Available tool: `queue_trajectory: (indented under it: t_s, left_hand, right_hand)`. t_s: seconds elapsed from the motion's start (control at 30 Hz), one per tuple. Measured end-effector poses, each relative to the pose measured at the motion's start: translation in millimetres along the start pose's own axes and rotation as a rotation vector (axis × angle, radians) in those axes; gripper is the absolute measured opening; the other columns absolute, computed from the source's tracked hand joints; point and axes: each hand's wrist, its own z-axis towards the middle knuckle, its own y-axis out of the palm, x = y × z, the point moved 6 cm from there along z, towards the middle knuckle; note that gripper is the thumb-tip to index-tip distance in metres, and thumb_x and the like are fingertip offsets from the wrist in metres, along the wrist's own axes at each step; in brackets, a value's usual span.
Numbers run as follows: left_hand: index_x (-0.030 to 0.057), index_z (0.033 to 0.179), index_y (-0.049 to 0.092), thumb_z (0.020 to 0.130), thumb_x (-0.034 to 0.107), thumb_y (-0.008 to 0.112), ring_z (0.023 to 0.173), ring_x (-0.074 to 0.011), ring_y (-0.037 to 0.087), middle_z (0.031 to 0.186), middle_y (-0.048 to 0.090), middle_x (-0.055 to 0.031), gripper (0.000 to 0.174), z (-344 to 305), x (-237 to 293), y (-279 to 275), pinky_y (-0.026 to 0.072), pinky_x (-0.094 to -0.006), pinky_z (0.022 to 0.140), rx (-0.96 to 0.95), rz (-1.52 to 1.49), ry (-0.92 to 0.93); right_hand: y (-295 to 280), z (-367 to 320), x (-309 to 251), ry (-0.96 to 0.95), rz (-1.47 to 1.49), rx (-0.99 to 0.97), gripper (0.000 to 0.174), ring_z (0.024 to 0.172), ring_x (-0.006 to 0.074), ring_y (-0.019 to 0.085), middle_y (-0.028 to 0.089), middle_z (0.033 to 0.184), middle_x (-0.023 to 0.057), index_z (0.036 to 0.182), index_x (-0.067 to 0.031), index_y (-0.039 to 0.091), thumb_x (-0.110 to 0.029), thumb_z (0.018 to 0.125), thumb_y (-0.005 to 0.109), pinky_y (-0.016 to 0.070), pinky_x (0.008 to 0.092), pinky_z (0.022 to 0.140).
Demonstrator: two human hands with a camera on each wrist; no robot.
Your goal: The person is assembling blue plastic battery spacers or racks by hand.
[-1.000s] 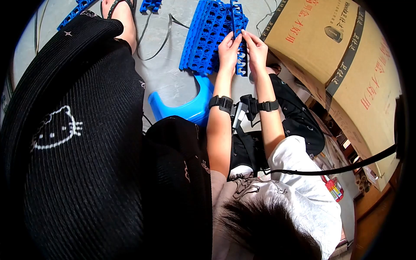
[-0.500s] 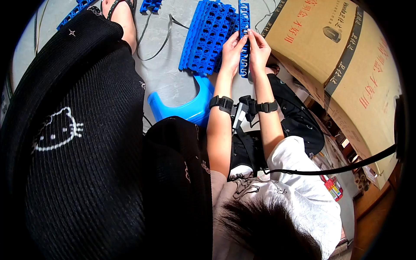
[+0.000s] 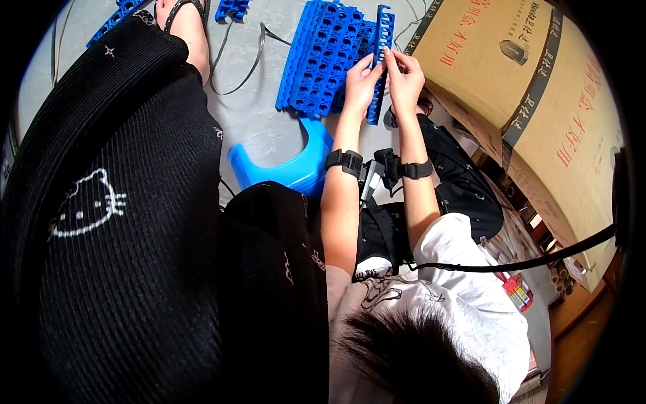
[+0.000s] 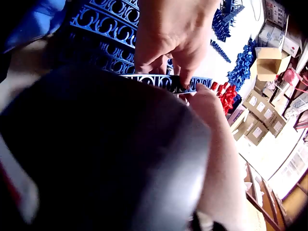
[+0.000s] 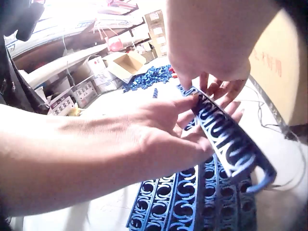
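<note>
Both hands hold one long blue plastic strip [image 3: 387, 27] with a row of C-shaped notches. My left hand [image 3: 362, 86] pinches it near the middle from the left. My right hand [image 3: 405, 79] pinches it from the right, its fingertips close to the left hand's. In the right wrist view the notched end of the strip [image 5: 231, 139] slants down toward the camera. Beside the left hand lies a stack of similar blue strips [image 3: 316, 57], set side by side with rows of round holes. The strip overlaps the right edge of this stack in the head view.
A blue plastic stool [image 3: 289, 172] stands below the stack. A large cardboard box [image 3: 491, 60] is close on the right. Cables [image 3: 259, 54] run over the floor, and another person's foot [image 3: 185, 34] is at upper left. Red pieces [image 4: 226, 96] and a blue heap [image 4: 243, 65] lie farther off.
The strip has come away to the right from over the stack and turned, its far end now leaning right. Both hands have shifted slightly right and down with it.
</note>
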Motion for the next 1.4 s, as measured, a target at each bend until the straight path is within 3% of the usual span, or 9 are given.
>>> queue_trajectory:
  t_s: [0.13, 0.2, 0.3, 0.53, 0.73, 0.83, 1.0, 1.13, 1.4]
  left_hand:
    - [0.0009, 0.117, 0.05, 0.088, 0.011, 0.051, 0.084, -0.0107, 0.059, 0.099, 0.061, -0.0087, 0.031, -6.3, -5.0, -3.7, 0.0477, -0.0236, 0.07, 0.03, 0.008, -0.097]
    - [0.0009, 0.116, 0.051, 0.089, 0.012, 0.05, 0.082, -0.0108, 0.059, 0.097, 0.061, -0.0072, 0.03, -7.3, -9.7, -3.8, 0.0487, -0.0244, 0.069, 0.037, -0.01, -0.1]
    - [0.0017, 0.115, 0.051, 0.089, 0.011, 0.05, 0.081, -0.0115, 0.06, 0.097, 0.061, -0.0065, 0.027, -7.7, -14.5, -4.0, 0.0506, -0.0258, 0.068, -0.018, -0.107, -0.121]
    - [0.0017, 0.115, 0.051, 0.088, 0.01, 0.052, 0.077, -0.0117, 0.06, 0.095, 0.061, -0.0068, 0.028, -4.3, -14.3, -2.6, 0.0503, -0.0248, 0.065, -0.026, -0.12, -0.106]
    - [0.003, 0.115, 0.051, 0.088, 0.013, 0.052, 0.078, -0.0161, 0.059, 0.098, 0.06, -0.0121, 0.029, -1.5, -14.4, -11.4, 0.0504, -0.0284, 0.06, 0.055, -0.055, -0.123]
    - [0.0024, 0.117, 0.048, 0.089, 0.014, 0.05, 0.084, -0.0199, 0.06, 0.101, 0.059, -0.0133, 0.031, -2.7, -15.2, -7.7, 0.0516, -0.0304, 0.063, 0.015, -0.06, -0.124]
    - [0.0028, 0.119, 0.047, 0.089, 0.013, 0.049, 0.087, -0.0179, 0.059, 0.106, 0.057, -0.0108, 0.031, -2.8, -18.8, -3.4, 0.0512, -0.0304, 0.067, -0.037, -0.134, -0.141]
    - [0.0017, 0.119, 0.048, 0.089, 0.011, 0.05, 0.092, -0.0143, 0.056, 0.108, 0.057, -0.0084, 0.031, 1.2, -17.4, -1.7, 0.0489, -0.0287, 0.073, -0.047, -0.127, -0.057]
    - [-0.0009, 0.119, 0.048, 0.089, 0.007, 0.049, 0.105, -0.0124, 0.05, 0.115, 0.054, -0.0085, 0.031, 1.6, -11.9, -0.8, 0.0387, -0.0243, 0.091, -0.057, -0.165, 0.003]
  right_hand:
    - [-4.0, -2.3, -27.3, -0.043, -0.425, -0.099, 0.035, 0.07, 0.018, 0.059, 0.06, 0.079, 0.0101, 0.088, -0.0045, 0.067, -0.037, 0.074, 0.066, 0.0455, 0.0297, 0.062]
    - [-2.9, 2.3, -25.2, -0.049, -0.433, -0.136, 0.038, 0.064, 0.0157, 0.059, 0.059, 0.073, 0.0089, 0.088, -0.0051, 0.067, -0.041, 0.076, 0.063, 0.0449, 0.0298, 0.056]
    - [1.8, 3.4, -3.9, 0.281, -0.091, -0.256, 0.038, 0.05, 0.0132, 0.055, 0.056, 0.068, 0.0077, 0.089, -0.0005, 0.064, -0.037, 0.08, 0.061, 0.0457, 0.0277, 0.042]
    - [1.0, 9.6, 4.0, 0.114, -0.003, -0.394, 0.028, 0.061, 0.0134, 0.057, 0.058, 0.072, 0.0096, 0.09, 0.002, 0.055, -0.026, 0.085, 0.056, 0.0479, 0.027, 0.047]
    - [-7.7, 24.1, 13.9, 0.042, -0.027, -0.293, 0.026, 0.058, 0.009, 0.048, 0.057, 0.066, 0.0057, 0.088, 0.0018, 0.055, -0.024, 0.085, 0.059, 0.0411, 0.0243, 0.053]
    - [-5.8, 24.7, 3.1, 0.028, -0.02, -0.286, 0.026, 0.059, 0.0084, 0.048, 0.057, 0.066, 0.0055, 0.087, 0.0015, 0.056, -0.024, 0.085, 0.059, 0.0415, 0.024, 0.055]
    - [-0.7, 19.6, -17.2, -0.029, 0.014, -0.241, 0.027, 0.055, 0.0115, 0.059, 0.058, 0.068, 0.0081, 0.097, 0.0034, 0.057, -0.022, 0.087, 0.055, 0.0478, 0.0266, 0.039]
    - [4.4, 15.0, -23.1, -0.102, 0.041, -0.161, 0.024, 0.061, 0.0096, 0.057, 0.06, 0.068, 0.0077, 0.096, 0.0023, 0.059, -0.02, 0.087, 0.055, 0.0451, 0.0252, 0.054]
    - [17.6, 10.2, -3.2, -0.09, 0.033, -0.094, 0.028, 0.065, 0.0162, 0.059, 0.062, 0.074, 0.0127, 0.093, 0.0026, 0.061, -0.024, 0.088, 0.053, 0.0455, 0.0284, 0.059]
